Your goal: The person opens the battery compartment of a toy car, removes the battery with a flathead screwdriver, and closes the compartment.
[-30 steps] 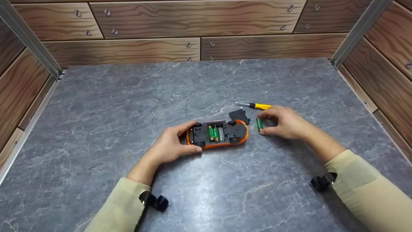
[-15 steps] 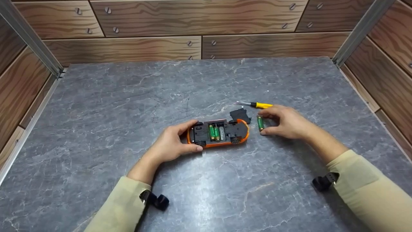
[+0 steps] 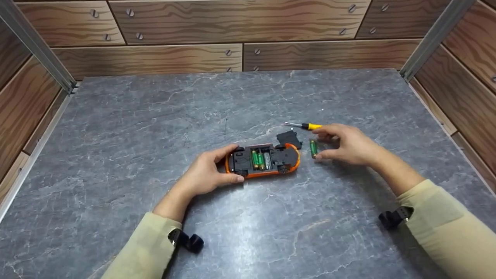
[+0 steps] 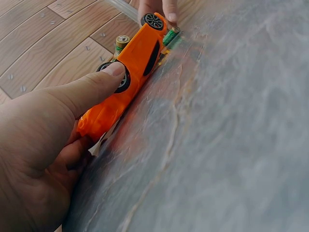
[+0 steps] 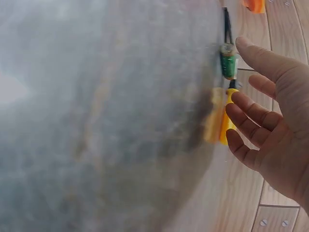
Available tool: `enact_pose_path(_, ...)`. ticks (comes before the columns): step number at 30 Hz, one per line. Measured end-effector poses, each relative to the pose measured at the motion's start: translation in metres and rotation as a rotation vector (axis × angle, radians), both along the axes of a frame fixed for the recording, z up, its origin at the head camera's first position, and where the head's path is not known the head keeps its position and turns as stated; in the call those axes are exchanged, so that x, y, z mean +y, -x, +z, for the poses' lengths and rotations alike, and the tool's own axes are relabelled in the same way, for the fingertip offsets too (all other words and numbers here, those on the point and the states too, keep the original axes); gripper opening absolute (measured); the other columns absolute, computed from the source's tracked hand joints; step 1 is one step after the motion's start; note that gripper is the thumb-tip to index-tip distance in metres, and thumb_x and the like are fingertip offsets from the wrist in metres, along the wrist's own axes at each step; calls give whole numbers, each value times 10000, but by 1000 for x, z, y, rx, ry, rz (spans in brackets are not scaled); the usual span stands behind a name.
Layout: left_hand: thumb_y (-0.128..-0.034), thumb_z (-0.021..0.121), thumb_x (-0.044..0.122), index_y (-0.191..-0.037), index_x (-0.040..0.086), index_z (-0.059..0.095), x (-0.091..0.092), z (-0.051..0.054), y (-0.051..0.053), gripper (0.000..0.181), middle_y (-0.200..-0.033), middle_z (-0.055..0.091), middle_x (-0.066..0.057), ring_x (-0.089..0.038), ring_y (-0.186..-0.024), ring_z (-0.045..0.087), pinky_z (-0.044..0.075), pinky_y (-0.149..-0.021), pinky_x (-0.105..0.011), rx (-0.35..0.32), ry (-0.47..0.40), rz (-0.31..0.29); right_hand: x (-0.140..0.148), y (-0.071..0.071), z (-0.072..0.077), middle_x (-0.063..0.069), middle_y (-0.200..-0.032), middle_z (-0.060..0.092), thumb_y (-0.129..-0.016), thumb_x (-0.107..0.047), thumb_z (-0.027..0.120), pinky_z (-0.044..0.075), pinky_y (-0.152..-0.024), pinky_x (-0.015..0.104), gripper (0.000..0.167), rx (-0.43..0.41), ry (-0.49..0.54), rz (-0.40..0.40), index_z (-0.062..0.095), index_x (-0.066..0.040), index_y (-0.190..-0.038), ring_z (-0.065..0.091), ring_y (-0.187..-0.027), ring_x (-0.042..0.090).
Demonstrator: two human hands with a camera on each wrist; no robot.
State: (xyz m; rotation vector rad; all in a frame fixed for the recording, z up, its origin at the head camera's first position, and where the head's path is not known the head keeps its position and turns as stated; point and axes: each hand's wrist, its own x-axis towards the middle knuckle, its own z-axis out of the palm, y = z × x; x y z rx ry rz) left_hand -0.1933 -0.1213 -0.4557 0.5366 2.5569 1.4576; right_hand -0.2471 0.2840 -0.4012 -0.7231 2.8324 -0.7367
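Head view: left hand [image 3: 207,172] is gripping one end of the upside-down toy car [image 3: 281,157], right hand [image 3: 350,147] is hanging pretty wide at the fingers [image 3: 326,130], and that loose green battery [image 3: 313,148] is lying on the surface [image 3: 310,236] just beside the thumb tip.

– How is the desk [image 3: 162,116] viewed?
– From the head view, forward and down; from both wrist views, close and tilted.
– What is shared?
– The orange car [image 4: 137,66], by head and left wrist.
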Motion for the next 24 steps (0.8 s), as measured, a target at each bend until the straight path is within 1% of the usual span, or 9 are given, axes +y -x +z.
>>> enact_pose_path(2,-768,974,339,-1571,138,532,0,0,0,939,-1548,570,-58,-216,-1367,553,367,-1210,-430,1,0,-2,0,-2,7,171,-1294,703,-851,-282,917,510,-1033,594,676,18,6,1,642,-52,-1424,655,-1179,367)
enact_pose_path(5,-770,973,349,-1570,144,535,0,0,0,935,-1544,576,-53,-213,-1353,562,377,-1202,-427,3,6,-3,-4,-5,17,167,-1288,709,-874,-265,900,518,-1017,596,631,58,44,22,652,-46,-1413,654,-1175,352)
enact_pose_path(10,-767,975,349,-1567,150,542,0,0,0,931,-1526,593,-51,-211,-1326,577,388,-1192,-423,3,7,-1,-20,-12,36,114,-1312,710,-924,-316,854,522,-1000,551,562,128,74,69,672,-94,-1407,655,-1186,298)
enact_pose_path(13,-766,975,352,-1573,153,533,0,-1,0,941,-1536,583,-57,-215,-1327,574,383,-1196,-430,-5,4,-3,-33,-16,43,85,-1355,691,-933,-354,841,502,-1038,547,566,143,76,101,671,-121,-1419,635,-1236,297)
enact_pose_path(17,-761,975,359,-1576,165,529,0,-1,0,950,-1546,574,-58,-220,-1318,579,381,-1198,-440,-11,7,0,-53,-20,44,83,-1417,654,-921,-405,843,454,-1113,573,606,146,79,152,664,-136,-1433,592,-1317,327)
enact_pose_path(20,-758,976,360,-1576,167,528,0,-1,0,953,-1545,574,-60,-224,-1308,586,384,-1196,-444,-8,9,3,-68,-22,41,86,-1438,635,-905,-428,853,443,-1130,575,629,134,78,184,665,-139,-1431,576,-1340,333)
enact_pose_path(24,-759,975,366,-1577,160,526,0,0,1,955,-1543,576,-59,-225,-1320,582,383,-1197,-443,1,12,-1,-85,-23,35,77,-1446,620,-891,-417,869,443,-1133,557,624,80,86,205,674,-144,-1417,566,-1348,317)
